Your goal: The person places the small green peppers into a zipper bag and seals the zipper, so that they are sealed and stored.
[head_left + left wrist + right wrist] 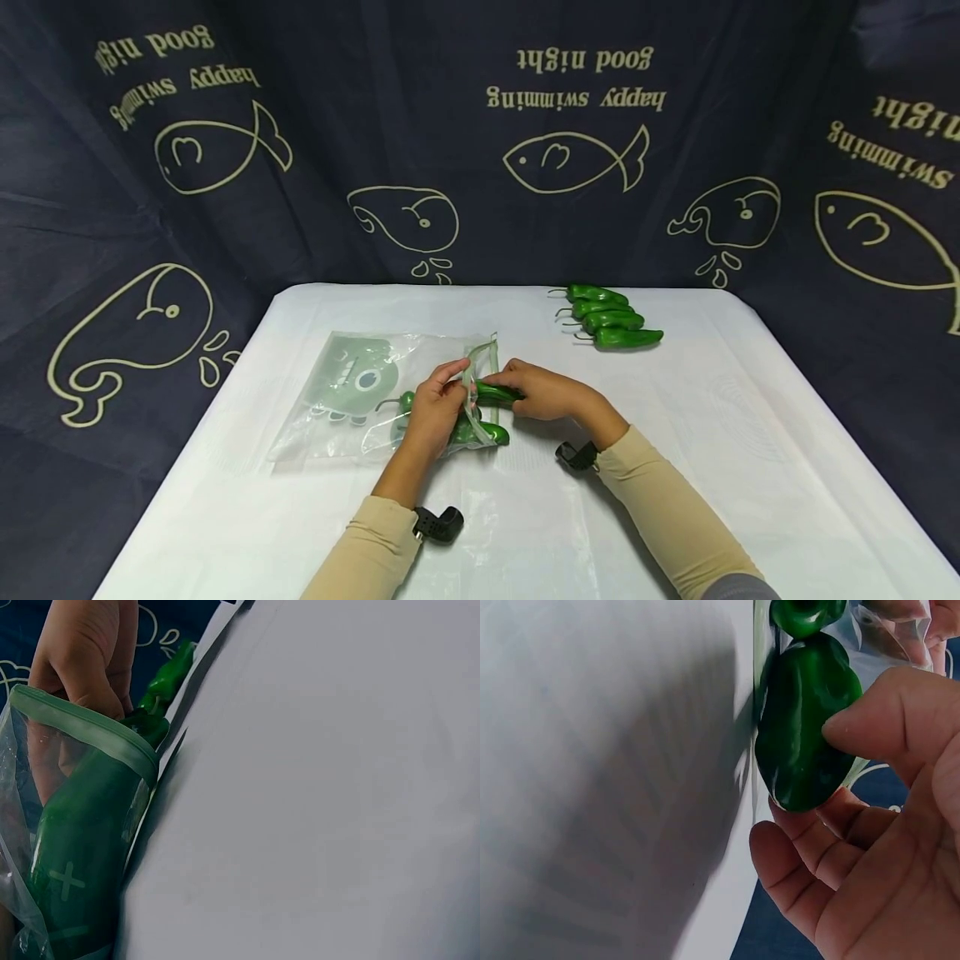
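A clear zip bag [300, 433] with a green monster print lies flat, its mouth turned to the right. At that mouth, my left hand [435, 412] grips the rim between thumb and fingers and holds it raised. My right hand [547, 392] holds a green pepper [806, 720], thumb on one side and fingers on the other, its far end within the bag's opening. Other green peppers [465, 432] lie in the bag, one with its blunt end at the mouth. The left wrist view shows the bag's green zip strip [82, 727] close up.
Several more green peppers [626, 337] lie in a row at the back right of the white-covered table [675, 517]. Behind the table hangs a dark blue curtain [465, 50] with fish and whale drawings. A black wrist camera [438, 525] sits on the left forearm.
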Tool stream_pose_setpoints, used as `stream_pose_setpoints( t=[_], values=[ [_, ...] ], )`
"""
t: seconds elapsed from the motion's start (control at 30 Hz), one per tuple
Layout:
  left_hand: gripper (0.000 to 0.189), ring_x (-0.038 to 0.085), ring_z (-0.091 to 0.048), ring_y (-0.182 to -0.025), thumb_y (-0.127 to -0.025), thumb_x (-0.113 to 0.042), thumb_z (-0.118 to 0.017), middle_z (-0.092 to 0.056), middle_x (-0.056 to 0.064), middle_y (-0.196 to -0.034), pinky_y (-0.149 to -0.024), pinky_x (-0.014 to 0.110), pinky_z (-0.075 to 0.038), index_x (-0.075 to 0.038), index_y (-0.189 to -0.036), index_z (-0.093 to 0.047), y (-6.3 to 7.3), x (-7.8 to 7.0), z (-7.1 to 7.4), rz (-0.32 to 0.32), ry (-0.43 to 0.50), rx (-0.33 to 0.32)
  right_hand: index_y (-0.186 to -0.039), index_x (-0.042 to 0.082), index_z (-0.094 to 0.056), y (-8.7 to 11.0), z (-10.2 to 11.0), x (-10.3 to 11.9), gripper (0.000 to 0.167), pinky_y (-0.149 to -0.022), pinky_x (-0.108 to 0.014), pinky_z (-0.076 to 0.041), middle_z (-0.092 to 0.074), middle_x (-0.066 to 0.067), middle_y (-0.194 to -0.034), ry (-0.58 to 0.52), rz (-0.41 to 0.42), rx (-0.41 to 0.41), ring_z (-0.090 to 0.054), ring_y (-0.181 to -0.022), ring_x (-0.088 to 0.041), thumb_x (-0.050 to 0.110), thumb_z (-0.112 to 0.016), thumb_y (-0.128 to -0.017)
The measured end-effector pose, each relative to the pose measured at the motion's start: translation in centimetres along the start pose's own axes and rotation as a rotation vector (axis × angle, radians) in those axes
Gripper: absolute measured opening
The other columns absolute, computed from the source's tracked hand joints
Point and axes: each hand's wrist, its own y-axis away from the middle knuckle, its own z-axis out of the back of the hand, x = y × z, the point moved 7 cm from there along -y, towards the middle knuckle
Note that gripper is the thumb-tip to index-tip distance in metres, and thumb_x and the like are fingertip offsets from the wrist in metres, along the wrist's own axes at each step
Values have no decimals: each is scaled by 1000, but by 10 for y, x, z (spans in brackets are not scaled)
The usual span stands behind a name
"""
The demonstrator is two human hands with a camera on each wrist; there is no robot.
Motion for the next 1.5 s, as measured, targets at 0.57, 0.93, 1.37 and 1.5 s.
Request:
stream_pose_setpoints(
  t=[0.57,0.93,1.37,1.5],
  values=[
    [44,10,-60,-80,-91,14,-48,-50,24,-136,-62,17,-51,8,-134,-57,-2,-2,0,4,-24,-3,-134,9,-61,-2,5,1,48,-91,-38,-48,-62,-6,-121,11,45,-58,-58,-106,-21,-2,-63,-87],
    [44,12,-60,-76,-89,16,-48,-50,30,-133,-62,16,-50,14,-132,-54,6,-23,-5,13,-62,1,-129,10,-62,-5,5,3,40,-73,-32,-48,-64,-1,-119,-2,77,-80,-56,-84,-16,1,-61,-90],
    [44,11,-60,-75,-90,14,-51,-54,28,-128,-60,16,-49,9,-133,-57,-2,-1,2,12,-53,-16,-120,7,-64,-8,4,7,31,-77,-34,-49,-63,-3,-110,-13,90,-123,-58,-89,-21,-2,-59,-91],
    [44,10,-60,-74,-89,13,-51,-55,26,-126,-60,16,-49,6,-132,-59,-1,1,2,5,-48,-25,-124,5,-64,-9,3,7,33,-81,-37,-49,-63,-6,-109,2,89,-126,-60,-96,-25,-1,-59,-92]
  ],
)
